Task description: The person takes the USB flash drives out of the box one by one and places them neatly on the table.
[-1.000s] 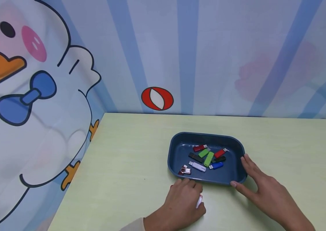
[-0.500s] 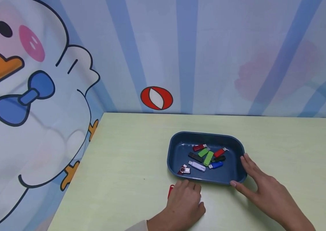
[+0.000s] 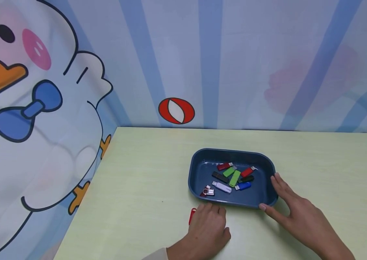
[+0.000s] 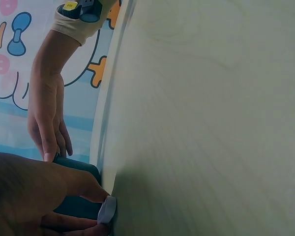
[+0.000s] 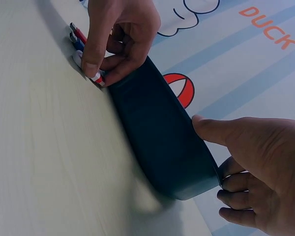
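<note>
My left hand (image 3: 205,229) is low at the table just in front of the blue tray (image 3: 269,169). Its thumb and fingers pinch a white USB stick (image 4: 107,210), mostly hidden from the head view. Beside that hand lies a red USB stick (image 3: 192,215), and the right wrist view also shows a blue USB stick (image 5: 77,43) there. At the tray's near right corner, my right hand (image 3: 303,216) holds the wall, thumb on the near side and fingers on the right side.
Inside the tray lie several USB sticks, among them a green one (image 3: 235,178), a lavender one (image 3: 223,187), a blue one (image 3: 243,186) and a silver swivel one (image 3: 208,192). A pale table (image 3: 138,180) meets a cartoon-printed backdrop (image 3: 245,65) behind and at left.
My left hand has shifted slightly right, leaving the red USB stick showing at its left. The white stick has gone from sight in the head view. Right hand and tray look still.
</note>
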`<move>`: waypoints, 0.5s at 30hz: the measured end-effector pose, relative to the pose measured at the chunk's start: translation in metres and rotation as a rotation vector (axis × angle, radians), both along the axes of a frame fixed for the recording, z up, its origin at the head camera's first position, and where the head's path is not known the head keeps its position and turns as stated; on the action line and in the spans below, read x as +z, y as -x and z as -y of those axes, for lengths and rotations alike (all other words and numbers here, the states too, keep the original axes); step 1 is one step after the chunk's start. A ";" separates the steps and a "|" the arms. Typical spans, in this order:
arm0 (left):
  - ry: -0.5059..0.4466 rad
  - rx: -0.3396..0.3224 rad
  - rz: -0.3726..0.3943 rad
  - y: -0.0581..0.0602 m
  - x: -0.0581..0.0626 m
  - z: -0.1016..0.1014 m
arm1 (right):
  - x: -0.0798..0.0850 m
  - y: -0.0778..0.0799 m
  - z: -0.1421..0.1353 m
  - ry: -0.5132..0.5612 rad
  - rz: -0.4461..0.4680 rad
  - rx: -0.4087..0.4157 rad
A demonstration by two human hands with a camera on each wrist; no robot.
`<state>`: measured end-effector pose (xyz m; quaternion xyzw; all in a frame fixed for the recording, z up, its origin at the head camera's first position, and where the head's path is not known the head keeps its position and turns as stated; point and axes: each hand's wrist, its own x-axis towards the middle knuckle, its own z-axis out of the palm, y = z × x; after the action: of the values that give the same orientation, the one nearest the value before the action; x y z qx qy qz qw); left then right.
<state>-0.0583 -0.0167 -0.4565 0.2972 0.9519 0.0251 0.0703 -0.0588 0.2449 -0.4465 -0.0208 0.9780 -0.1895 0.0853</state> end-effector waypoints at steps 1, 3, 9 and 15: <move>0.004 0.005 0.011 0.000 0.000 0.000 | 0.000 0.000 0.000 -0.001 0.001 0.000; 0.013 0.010 0.021 0.000 0.001 -0.001 | 0.000 0.000 0.000 -0.002 0.003 0.000; 0.035 0.006 0.016 -0.001 0.001 -0.001 | 0.001 -0.001 0.000 0.000 0.006 0.002; 0.074 0.013 0.038 0.000 0.002 -0.003 | 0.001 0.000 0.000 0.000 0.001 0.005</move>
<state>-0.0579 -0.0142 -0.4543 0.2876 0.9526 -0.0040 0.0994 -0.0583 0.2448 -0.4453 -0.0229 0.9779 -0.1892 0.0861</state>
